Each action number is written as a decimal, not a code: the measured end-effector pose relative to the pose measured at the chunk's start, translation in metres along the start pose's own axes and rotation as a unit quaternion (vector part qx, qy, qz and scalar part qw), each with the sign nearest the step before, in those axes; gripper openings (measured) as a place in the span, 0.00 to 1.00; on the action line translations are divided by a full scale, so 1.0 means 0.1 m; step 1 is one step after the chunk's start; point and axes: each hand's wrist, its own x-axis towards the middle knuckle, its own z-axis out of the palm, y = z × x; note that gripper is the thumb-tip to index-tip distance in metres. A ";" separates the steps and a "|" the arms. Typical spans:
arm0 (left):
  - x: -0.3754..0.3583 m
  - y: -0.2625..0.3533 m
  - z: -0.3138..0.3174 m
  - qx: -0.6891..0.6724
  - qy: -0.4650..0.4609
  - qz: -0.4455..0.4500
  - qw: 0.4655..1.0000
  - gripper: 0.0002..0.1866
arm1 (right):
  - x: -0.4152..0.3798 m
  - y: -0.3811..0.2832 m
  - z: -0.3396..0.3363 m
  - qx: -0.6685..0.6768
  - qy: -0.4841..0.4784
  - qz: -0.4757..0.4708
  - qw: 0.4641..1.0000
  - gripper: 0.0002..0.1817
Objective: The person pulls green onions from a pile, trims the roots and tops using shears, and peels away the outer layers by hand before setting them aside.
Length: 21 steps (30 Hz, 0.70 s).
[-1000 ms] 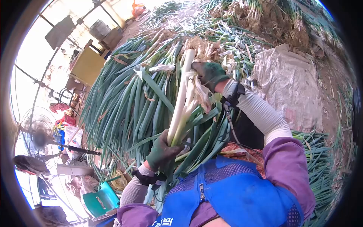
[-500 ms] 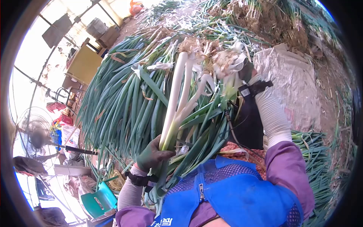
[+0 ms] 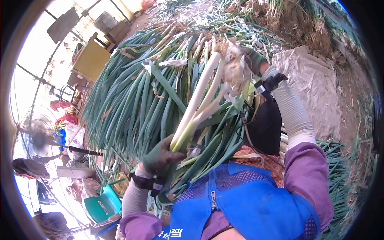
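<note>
My left hand [image 3: 163, 155], in a dark work glove, is closed round several large green onions [image 3: 196, 100] where the white stalks turn green. The stalks tilt up and to the right, with their roots at the top. At the root end, my gloved right hand [image 3: 256, 61] is closed on loose, papery outer skins [image 3: 237, 70]; its fingertips are blurred and partly hidden behind them. Strips of skin hang down beside the stalks. Under and behind the held stalks lies a broad heap of green onions [image 3: 132, 96] with long green leaves.
More green onions with earthy roots [image 3: 280, 20] are piled at the back right. A pale sack [image 3: 308, 88] lies to the right. At left stand a fan [image 3: 39, 138] and a green plastic chair [image 3: 103, 205]. A dark cable [image 3: 245, 128] hangs near my right forearm.
The held green onions have tilted further right, their root ends shifting right. My right hand has moved slightly up, and more of its glove shows. My left hand keeps its grip.
</note>
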 end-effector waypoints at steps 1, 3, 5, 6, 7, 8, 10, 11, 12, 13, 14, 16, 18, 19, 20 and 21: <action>0.00 -0.01 -0.05 -0.020 -0.013 -0.008 1.000 0.32 | -0.03 -0.07 -0.11 -0.241 0.079 -0.014 0.967 0.21; -0.15 -0.03 -0.14 0.043 -0.017 -0.001 0.999 0.32 | -0.22 -0.23 -0.38 -0.441 0.180 -0.001 0.879 0.24; -0.28 -0.09 -0.20 0.033 0.003 -0.005 0.999 0.32 | -0.50 -0.40 -0.56 -0.476 0.235 0.006 0.847 0.26; -0.30 -0.13 -0.21 0.030 0.023 -0.021 0.999 0.32 | -0.62 -0.46 -0.59 -0.459 0.243 0.001 0.855 0.28; -0.27 -0.16 -0.23 0.028 0.040 -0.037 0.998 0.33 | -0.72 -0.48 -0.59 -0.431 0.241 -0.005 0.870 0.29; -0.20 -0.18 -0.25 0.028 0.056 -0.048 0.997 0.33 | -0.79 -0.50 -0.53 -0.385 0.231 -0.014 0.894 0.30; -0.06 -0.20 -0.23 0.000 0.062 -0.031 0.998 0.32 | -0.90 -0.42 -0.25 -0.179 0.157 -0.029 0.971 0.33; 0.00 -0.16 -0.20 -0.022 0.060 -0.022 0.998 0.32 | -0.93 -0.36 -0.01 -0.038 0.107 -0.028 0.993 0.34; 0.04 -0.11 -0.16 -0.044 0.058 -0.012 0.997 0.32 | -0.97 -0.30 0.26 0.107 0.050 -0.019 0.993 0.35; 0.05 -0.03 -0.10 -0.041 0.061 -0.017 0.997 0.32 | -0.97 -0.23 0.58 0.240 -0.005 -0.006 0.971 0.37; 0.06 -0.01 -0.09 -0.024 0.058 -0.016 0.998 0.32 | -0.94 -0.12 0.86 0.350 -0.055 0.010 0.935 0.38; 0.09 -0.02 -0.08 0.009 0.050 -0.017 0.999 0.33 | -0.68 0.49 1.22 0.424 -0.154 -0.056 0.890 0.42; 0.08 -0.05 -0.05 0.006 0.041 -0.001 0.999 0.33 | -0.66 0.84 1.21 0.582 -0.221 -0.006 0.783 0.31; 0.07 -0.05 -0.04 0.005 0.039 0.009 0.999 0.33 | -0.68 0.98 1.17 0.650 -0.223 0.050 0.725 0.28; 0.05 -0.03 -0.03 -0.008 0.048 0.011 0.999 0.32 | -0.53 1.06 1.13 0.508 -0.200 0.008 0.838 0.27; 0.02 -0.01 -0.01 -0.021 0.058 0.012 0.998 0.31 | -0.39 1.15 1.09 0.347 -0.170 -0.024 0.922 0.27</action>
